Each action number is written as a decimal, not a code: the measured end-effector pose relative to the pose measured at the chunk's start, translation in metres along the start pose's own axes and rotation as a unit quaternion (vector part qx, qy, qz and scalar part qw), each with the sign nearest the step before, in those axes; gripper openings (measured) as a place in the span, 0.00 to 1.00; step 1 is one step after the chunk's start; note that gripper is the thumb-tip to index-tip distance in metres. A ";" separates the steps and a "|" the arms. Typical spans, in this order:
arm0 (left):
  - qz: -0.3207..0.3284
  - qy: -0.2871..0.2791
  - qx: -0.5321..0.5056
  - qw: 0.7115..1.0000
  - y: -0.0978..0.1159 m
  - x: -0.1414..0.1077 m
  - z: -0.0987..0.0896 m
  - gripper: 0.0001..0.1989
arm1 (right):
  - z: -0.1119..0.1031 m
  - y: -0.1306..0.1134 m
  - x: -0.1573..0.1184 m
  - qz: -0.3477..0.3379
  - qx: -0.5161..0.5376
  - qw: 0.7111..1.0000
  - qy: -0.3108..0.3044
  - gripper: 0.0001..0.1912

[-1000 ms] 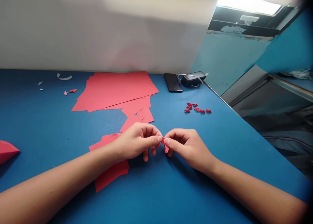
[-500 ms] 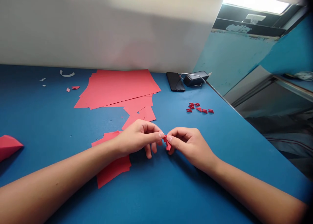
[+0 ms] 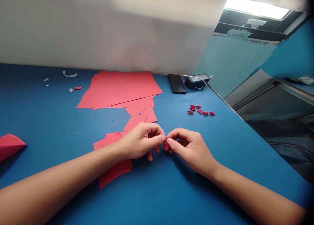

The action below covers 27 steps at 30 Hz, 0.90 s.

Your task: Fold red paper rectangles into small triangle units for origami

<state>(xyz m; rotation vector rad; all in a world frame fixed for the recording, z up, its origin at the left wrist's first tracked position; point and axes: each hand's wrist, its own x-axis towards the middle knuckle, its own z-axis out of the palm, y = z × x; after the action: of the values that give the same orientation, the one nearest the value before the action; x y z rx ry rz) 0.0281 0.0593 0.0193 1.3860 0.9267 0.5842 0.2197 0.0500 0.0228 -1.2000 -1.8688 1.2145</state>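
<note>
Between my two hands is a small folded red paper piece (image 3: 166,145), pinched from both sides above the blue table. My left hand (image 3: 147,140) grips its left edge between thumb and forefinger, the other fingers curled below. My right hand (image 3: 188,145) has thumb and forefinger closed on its right side. Partly under my left forearm lies a pile of red paper pieces (image 3: 115,172). Several small folded red triangles (image 3: 200,112) lie beyond my right hand.
Large red sheets (image 3: 120,87) lie near the wall, with smaller red pieces (image 3: 147,114) in front. A black phone (image 3: 177,84) and a black device with a white cable (image 3: 197,81) are at the back. A larger red folded shape (image 3: 11,146) sits at far left; paper scraps (image 3: 78,87) lie behind.
The folded red piece has turned between my fingers and shows a more compact outline. My hands stay close together, and the whole view has shifted slightly.
</note>
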 end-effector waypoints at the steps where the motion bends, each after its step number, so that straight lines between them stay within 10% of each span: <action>1: 0.001 0.002 0.003 1.000 0.000 0.000 0.001 0.13 | 0.000 0.000 0.000 0.000 -0.005 1.000 0.006 0.06; 7: -0.001 0.046 0.047 0.998 0.002 -0.001 0.006 0.14 | -0.002 -0.004 0.001 -0.014 -0.012 0.997 0.074 0.06; 27: 0.118 0.100 0.208 0.966 0.008 -0.004 0.004 0.08 | -0.001 0.001 -0.001 0.035 0.094 0.995 -0.003 0.11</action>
<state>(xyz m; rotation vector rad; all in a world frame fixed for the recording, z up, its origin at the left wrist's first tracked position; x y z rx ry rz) 0.0306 0.0551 0.0274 1.8574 1.0969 0.7483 0.2217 0.0494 0.0221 -1.1679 -1.6854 1.4002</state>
